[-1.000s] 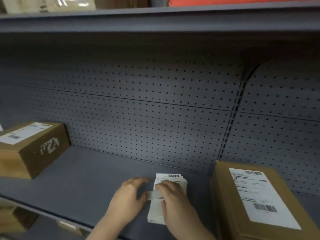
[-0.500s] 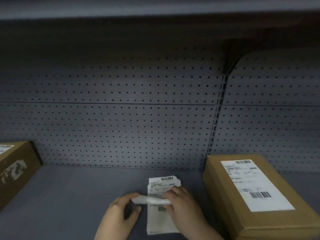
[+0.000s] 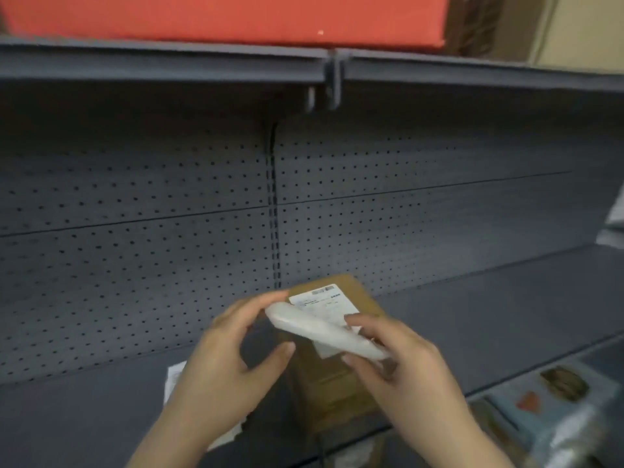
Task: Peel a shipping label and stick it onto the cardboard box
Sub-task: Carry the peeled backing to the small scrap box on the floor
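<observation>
i see both hands raised above the box (image 3: 332, 376), which sits on the grey shelf (image 3: 489, 319) against the pegboard (image 3: 135, 231). between the hands is a white label (image 3: 324, 327), curled and blurred, slanting from upper left down to lower right across the box top. my left hand (image 3: 223, 373) pinches the label's upper end between the fingertips, with the thumb (image 3: 273, 358) spread wide below and not touching the label. my right hand (image 3: 401, 366) grips the lower end, fingers curled narrowly round it. i cannot tell which face of the label is sticky.

the box already carries another white label (image 3: 326, 302) on its far half, partly hidden behind the one i hold. left of the box, mostly hidden under my left wrist, a stack of labels (image 3: 175, 376) lies flat on the shelf. above the box runs an upper shelf edge (image 3: 169, 67) with something red (image 3: 219, 18) on top. below and right of the box, packaged goods (image 3: 553, 407) show on a lower level, too blurred to name.
</observation>
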Available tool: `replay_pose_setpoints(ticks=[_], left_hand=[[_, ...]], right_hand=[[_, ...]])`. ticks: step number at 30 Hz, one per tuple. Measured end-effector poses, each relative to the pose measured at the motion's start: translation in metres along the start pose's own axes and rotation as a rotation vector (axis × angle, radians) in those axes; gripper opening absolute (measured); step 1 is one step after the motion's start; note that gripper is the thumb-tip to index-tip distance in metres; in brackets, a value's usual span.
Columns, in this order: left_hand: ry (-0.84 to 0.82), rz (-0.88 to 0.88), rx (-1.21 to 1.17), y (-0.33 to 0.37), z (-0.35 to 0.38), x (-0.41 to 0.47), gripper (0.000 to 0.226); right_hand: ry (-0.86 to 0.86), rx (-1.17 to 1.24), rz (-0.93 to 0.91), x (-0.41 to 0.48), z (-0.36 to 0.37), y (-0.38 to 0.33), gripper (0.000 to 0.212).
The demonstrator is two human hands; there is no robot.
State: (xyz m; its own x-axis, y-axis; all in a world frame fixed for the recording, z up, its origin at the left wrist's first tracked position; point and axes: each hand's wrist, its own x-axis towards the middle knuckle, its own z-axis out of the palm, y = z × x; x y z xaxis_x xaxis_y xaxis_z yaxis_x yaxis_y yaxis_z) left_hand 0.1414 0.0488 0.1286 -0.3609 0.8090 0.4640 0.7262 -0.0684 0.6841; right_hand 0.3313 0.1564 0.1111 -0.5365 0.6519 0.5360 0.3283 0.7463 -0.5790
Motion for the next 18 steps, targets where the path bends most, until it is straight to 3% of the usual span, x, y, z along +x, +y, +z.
replay_pose_setpoints(ticks=[9,18], left_hand=[[-0.387,0.187,-0.229,0.122,0.193,0.008,0.054],[-0.764,0.3,-0.396,0.254,0.375,-0.068,0.055]], right_hand=[[0.23,-0.176,0.383,-0.132,-0.182,0.082,0.044],[0.381,-0.334,0.721,-0.3,-0.31,0.122,0.041]])
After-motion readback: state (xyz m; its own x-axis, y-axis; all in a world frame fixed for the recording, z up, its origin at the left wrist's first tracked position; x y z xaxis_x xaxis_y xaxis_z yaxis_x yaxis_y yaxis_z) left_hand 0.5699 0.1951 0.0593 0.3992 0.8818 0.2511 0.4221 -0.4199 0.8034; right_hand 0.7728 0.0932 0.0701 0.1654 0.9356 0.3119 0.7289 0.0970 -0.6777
